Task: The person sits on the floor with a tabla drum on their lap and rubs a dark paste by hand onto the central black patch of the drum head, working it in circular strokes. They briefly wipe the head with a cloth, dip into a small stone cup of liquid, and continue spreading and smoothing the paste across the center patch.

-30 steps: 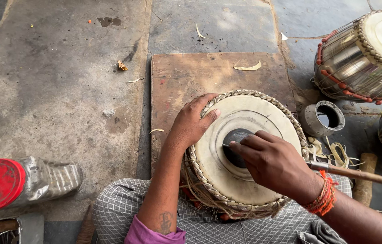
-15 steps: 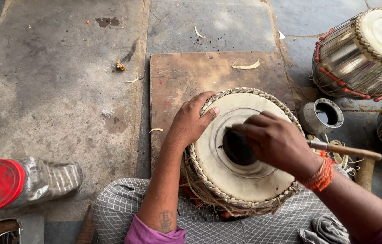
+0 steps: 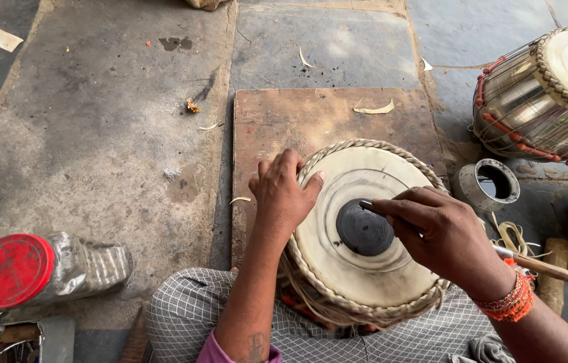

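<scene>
Resting on the lap, tilted toward the camera: drum (image 3: 364, 232) with pale skin head, braided rim, black centre patch (image 3: 364, 228). Left hand (image 3: 282, 195) lies over the drum's left rim, fingers curled round the braid, thumb on the skin, gripping the edge to steady it. Right hand (image 3: 442, 232) closed round a thin dark tool (image 3: 372, 206), pinched between thumb and fingertips, tip touching the upper edge of the black patch. Orange thread bracelet on that wrist.

Risks, as judgement: the tool tip could skid off the patch and scratch the pale skin if the left-hand hold loosens, since the drum sits on a soft lap, not flat. Pressing too hard could chip the patch.

Containers: left of the left hand, low and well apart, a clear plastic jar (image 3: 49, 269) with red lid lies on its side on the floor; contents cannot be told through the crinkled wall. Just right of the right hand, a small metal ring-shaped cup (image 3: 489, 185) stands open; inside looks dark, contents cannot be told. A wooden-handled tool (image 3: 546, 269) lies right of the wrist, near the cup.

Beyond both hands, a brown wooden board (image 3: 317, 117) lies on the stone floor (image 3: 96, 134), with a pale shaving on it. Far right of the right hand, a second drum (image 3: 539, 101), metal-bodied with red lacing, lies on its side.
</scene>
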A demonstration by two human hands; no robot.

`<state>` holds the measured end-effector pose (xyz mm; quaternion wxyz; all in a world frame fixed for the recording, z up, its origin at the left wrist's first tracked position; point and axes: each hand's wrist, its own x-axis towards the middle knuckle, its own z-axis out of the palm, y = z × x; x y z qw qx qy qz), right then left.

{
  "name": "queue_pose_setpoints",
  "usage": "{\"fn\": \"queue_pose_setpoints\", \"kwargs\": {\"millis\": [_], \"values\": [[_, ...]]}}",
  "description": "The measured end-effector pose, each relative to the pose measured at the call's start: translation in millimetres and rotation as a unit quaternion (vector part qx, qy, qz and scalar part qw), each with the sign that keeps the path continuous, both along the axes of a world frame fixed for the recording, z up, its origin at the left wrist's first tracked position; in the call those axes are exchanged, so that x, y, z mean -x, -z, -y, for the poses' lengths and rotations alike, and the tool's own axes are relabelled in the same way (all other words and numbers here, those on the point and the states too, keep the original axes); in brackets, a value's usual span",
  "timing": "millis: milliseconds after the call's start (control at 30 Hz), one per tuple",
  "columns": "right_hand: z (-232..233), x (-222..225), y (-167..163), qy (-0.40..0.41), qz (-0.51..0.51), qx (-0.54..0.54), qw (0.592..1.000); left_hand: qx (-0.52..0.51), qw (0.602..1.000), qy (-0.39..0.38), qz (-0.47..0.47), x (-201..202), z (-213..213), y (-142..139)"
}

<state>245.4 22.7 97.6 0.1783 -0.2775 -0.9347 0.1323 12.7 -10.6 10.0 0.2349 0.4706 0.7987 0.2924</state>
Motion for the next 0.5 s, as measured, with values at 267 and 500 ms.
{"fn": "queue_pose_setpoints", "kwargs": {"millis": [267, 500], "values": [[-7.6, 9.0, 17.2, -0.015, 0.068, -0.07, 0.995, -0.132, 0.975, 0.136, 0.116, 9.6, -11.8, 17.7], [7.8, 12.3, 16.9, -0.092, 0.086, -0.105, 0.986, -0.09, 0.982, 0.119, 0.117, 7.2, -10.8, 22.1]]}}
